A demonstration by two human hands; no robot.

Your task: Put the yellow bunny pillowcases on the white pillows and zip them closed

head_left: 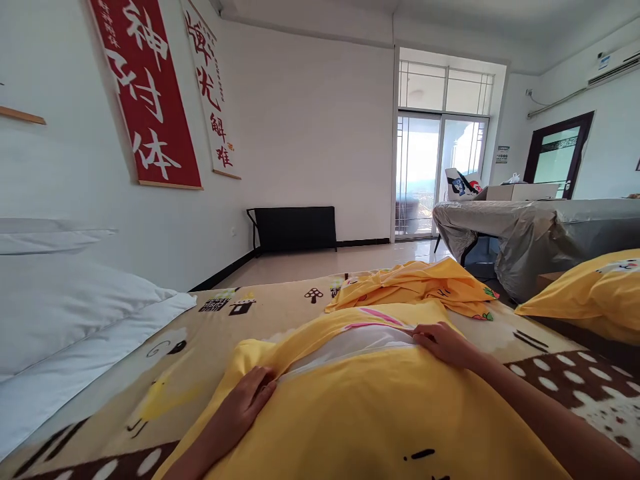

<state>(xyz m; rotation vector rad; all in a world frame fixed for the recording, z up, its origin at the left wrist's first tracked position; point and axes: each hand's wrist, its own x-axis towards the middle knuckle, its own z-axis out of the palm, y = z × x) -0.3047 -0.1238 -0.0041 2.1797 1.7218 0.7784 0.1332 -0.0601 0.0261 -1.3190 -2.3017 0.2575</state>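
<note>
A yellow pillowcase (370,407) lies in front of me over a white pillow (350,345), which shows through the gap at the case's far end. My left hand (254,393) is closed on the case at the left end of that gap, its fingertips partly hidden by the cloth. At the gap's right end, my right hand (443,341) pinches the pillowcase edge between thumb and fingers. Pink print shows on the far flap, and small black marks are on the near panel.
A crumpled yellow cloth (415,283) lies beyond the pillow on the patterned blanket (173,377). White pillows (75,313) are stacked at the left. Another yellow pillow (600,293) rests at the right. Behind stand a plastic-covered table (525,217) and a folded black frame (295,229).
</note>
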